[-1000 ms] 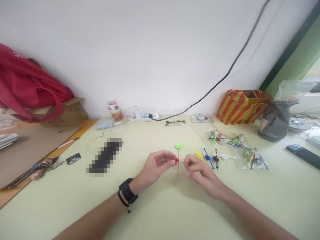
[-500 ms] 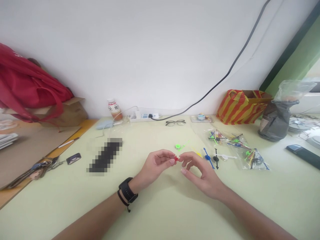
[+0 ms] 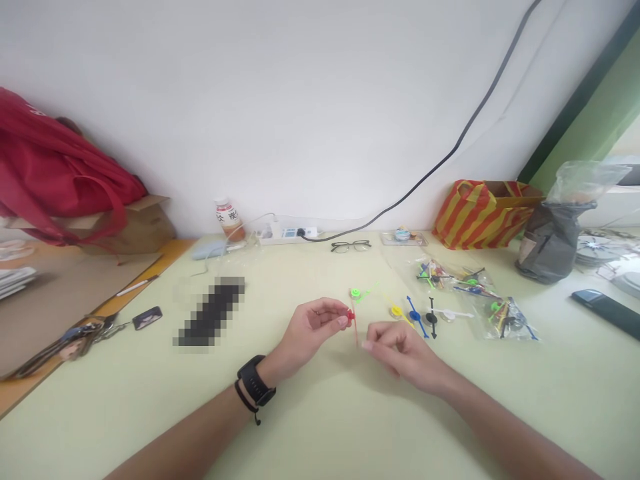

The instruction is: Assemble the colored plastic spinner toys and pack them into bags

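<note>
The left hand (image 3: pixel 320 323) pinches the round hub of a red plastic arrow spinner (image 3: pixel 351 317) in its grip, above the pale-green table (image 3: pixel 325 427). That small hold could slip if the right hand (image 3: pixel 407 350) knocks the thin arrow. The right grip curls beside it; whether its fingertips meet, I cannot tell. Compared with half a second earlier, the right hand sits lower, off the hub, uncovering a yellow plastic arrow spinner (image 3: pixel 397 311).

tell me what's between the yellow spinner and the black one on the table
The blue spinner lies between the yellow spinner and the black spinner; this shows in the head view.
</note>
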The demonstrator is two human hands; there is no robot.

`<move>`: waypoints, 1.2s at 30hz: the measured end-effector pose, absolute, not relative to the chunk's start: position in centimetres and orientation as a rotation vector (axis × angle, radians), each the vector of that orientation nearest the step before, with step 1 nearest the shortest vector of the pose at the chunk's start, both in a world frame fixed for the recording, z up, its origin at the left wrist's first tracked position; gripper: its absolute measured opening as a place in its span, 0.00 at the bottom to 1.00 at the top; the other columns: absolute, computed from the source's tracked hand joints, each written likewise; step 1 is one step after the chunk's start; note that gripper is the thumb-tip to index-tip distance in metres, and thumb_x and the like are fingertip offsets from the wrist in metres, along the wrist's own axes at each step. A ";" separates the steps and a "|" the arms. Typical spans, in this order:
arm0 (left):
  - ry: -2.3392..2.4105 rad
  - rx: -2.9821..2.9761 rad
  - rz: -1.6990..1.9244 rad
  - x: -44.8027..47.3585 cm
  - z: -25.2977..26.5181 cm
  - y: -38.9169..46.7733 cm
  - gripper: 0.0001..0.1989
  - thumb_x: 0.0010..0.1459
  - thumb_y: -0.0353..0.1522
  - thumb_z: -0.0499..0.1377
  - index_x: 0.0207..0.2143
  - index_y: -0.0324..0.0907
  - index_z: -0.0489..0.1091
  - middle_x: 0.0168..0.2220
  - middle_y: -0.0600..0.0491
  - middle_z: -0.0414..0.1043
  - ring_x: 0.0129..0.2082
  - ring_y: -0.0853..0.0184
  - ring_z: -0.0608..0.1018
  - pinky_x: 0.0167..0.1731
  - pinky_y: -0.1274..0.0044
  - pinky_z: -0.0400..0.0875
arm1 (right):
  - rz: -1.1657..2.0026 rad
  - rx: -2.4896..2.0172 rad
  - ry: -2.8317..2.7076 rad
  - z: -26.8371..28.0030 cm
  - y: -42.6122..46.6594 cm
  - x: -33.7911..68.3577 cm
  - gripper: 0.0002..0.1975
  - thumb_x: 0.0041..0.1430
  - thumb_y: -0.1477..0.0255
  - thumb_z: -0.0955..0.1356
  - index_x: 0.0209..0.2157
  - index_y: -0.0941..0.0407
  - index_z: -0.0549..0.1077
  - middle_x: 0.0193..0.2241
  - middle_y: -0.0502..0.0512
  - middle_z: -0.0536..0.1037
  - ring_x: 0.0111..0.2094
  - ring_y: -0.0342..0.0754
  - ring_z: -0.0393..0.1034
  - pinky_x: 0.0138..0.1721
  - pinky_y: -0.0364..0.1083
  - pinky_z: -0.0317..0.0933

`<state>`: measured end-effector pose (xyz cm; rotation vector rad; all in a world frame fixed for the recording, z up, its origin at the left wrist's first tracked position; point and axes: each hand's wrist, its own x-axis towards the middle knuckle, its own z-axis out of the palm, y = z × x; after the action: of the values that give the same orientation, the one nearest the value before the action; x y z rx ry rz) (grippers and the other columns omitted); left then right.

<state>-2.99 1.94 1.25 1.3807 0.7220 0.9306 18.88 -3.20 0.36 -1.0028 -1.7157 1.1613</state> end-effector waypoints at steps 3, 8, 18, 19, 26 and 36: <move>0.706 1.384 0.926 -3.0 1.2 2.0 0.12 0.60 0.37 0.69 0.42 0.39 0.78 0.41 0.46 0.80 0.41 0.64 0.80 0.47 0.72 0.75 | 1.250 -0.941 -1.754 0.8 -3.2 19.1 0.29 0.68 0.56 0.67 0.19 0.55 0.55 0.22 0.47 0.59 0.24 0.42 0.54 0.28 0.45 0.53; 0.722 1.347 0.923 -3.1 0.9 2.1 0.14 0.61 0.37 0.69 0.46 0.40 0.77 0.43 0.47 0.80 0.42 0.64 0.81 0.48 0.71 0.75 | 1.052 -1.064 -1.806 0.9 -3.3 18.8 0.19 0.68 0.62 0.67 0.25 0.55 0.63 0.23 0.47 0.65 0.27 0.44 0.59 0.31 0.45 0.54; 0.709 0.942 0.896 -3.3 1.0 2.9 0.19 0.63 0.44 0.64 0.47 0.38 0.77 0.46 0.42 0.81 0.46 0.57 0.82 0.54 0.66 0.72 | 0.213 -1.417 -1.946 -0.2 -2.0 20.6 0.07 0.67 0.68 0.65 0.33 0.54 0.69 0.31 0.53 0.74 0.35 0.51 0.69 0.39 0.49 0.61; 0.713 0.899 0.893 -3.3 1.0 3.0 0.21 0.63 0.46 0.63 0.45 0.37 0.77 0.45 0.42 0.81 0.46 0.56 0.82 0.53 0.66 0.72 | 0.093 -1.487 -1.949 -0.4 -1.8 20.9 0.06 0.67 0.67 0.66 0.35 0.54 0.70 0.34 0.55 0.76 0.38 0.53 0.70 0.41 0.51 0.62; 0.883 1.111 0.905 -3.6 0.2 3.5 0.17 0.58 0.42 0.70 0.43 0.39 0.76 0.44 0.43 0.81 0.42 0.61 0.82 0.50 0.68 0.74 | -0.372 -2.062 -1.865 -1.2 -1.0 24.1 0.24 0.68 0.56 0.62 0.58 0.54 0.69 0.56 0.69 0.72 0.58 0.71 0.63 0.49 0.65 0.63; 0.962 1.977 0.815 -3.6 -0.5 3.0 0.14 0.68 0.43 0.58 0.42 0.47 0.81 0.51 0.48 0.80 0.55 0.56 0.77 0.53 0.66 0.74 | 0.034 -1.994 -2.038 -1.9 -1.5 23.7 0.21 0.70 0.58 0.60 0.57 0.52 0.69 0.53 0.65 0.76 0.55 0.64 0.70 0.54 0.61 0.65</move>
<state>-3.56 2.98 -0.47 1.9774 0.9624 0.8152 23.71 -1.49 -1.95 -1.9936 -2.0380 0.0344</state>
